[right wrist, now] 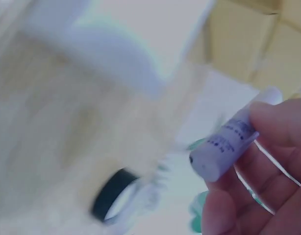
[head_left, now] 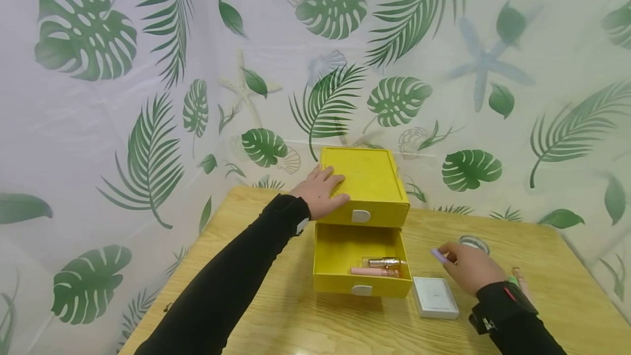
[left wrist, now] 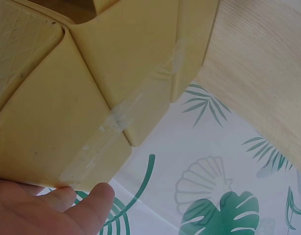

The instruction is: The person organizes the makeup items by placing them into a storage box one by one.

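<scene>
My left hand lies with spread fingers on the top left edge of a yellow drawer box. In the left wrist view its fingertips touch the box's yellow, taped side. The lower drawer is pulled out, with a pink tube and a gold-toned lipstick inside at the right. Right of the drawer, above the table, my right hand pinches a small lavender tube with dark print between thumb and fingers. The upper drawer with its white tab is closed.
A small white box lies on the wooden table right of the drawer. Behind my right hand stands a round, dark-rimmed jar. A slim pinkish item shows beside my right wrist. A leaf-patterned sheet hangs behind the table.
</scene>
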Available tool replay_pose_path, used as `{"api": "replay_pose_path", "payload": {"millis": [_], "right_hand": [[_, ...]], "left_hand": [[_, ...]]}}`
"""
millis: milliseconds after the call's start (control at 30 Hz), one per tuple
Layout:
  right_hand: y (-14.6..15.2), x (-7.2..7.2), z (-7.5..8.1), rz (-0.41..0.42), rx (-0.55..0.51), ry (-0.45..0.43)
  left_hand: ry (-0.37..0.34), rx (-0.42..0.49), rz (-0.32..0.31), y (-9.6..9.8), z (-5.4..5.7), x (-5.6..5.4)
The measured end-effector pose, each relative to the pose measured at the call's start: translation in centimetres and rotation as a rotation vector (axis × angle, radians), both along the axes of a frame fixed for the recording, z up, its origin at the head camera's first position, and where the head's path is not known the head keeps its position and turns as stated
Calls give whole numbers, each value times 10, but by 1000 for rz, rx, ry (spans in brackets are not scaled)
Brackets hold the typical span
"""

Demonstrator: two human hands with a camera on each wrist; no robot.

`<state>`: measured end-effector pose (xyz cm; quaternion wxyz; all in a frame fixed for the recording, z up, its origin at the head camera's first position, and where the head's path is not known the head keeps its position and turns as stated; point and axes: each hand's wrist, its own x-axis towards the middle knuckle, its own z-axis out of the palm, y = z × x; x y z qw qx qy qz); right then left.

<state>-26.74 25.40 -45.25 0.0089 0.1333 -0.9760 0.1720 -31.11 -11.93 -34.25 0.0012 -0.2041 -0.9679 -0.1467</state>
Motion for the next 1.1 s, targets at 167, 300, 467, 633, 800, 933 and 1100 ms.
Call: {"api": "replay_pose_path", "payload": {"millis": [167, 300, 467, 633, 800, 933, 1100], "right_hand": [[-17, 9, 22, 94, -60, 76], [-32, 16, 39, 141, -88, 120], [-52, 26, 55, 183, -132, 158], [-72, 29, 59, 279, -176, 214], [-93, 22, 55, 341, -145, 259], [-107, 15, 51, 342, -88, 254], [-122, 6, 42, 334, -9, 271]], "left_hand": [[-9, 2, 13, 0, -4, -3], [-21, -2, 20, 0, -7, -5], [-8, 6, -3, -1, -1, -1], [2, 7, -9, -2, 2, 1], [3, 8, -5, -3, 1, 0], [-4, 8, -3, -3, -1, -2], [-10, 3, 9, -2, -2, -2]]}}
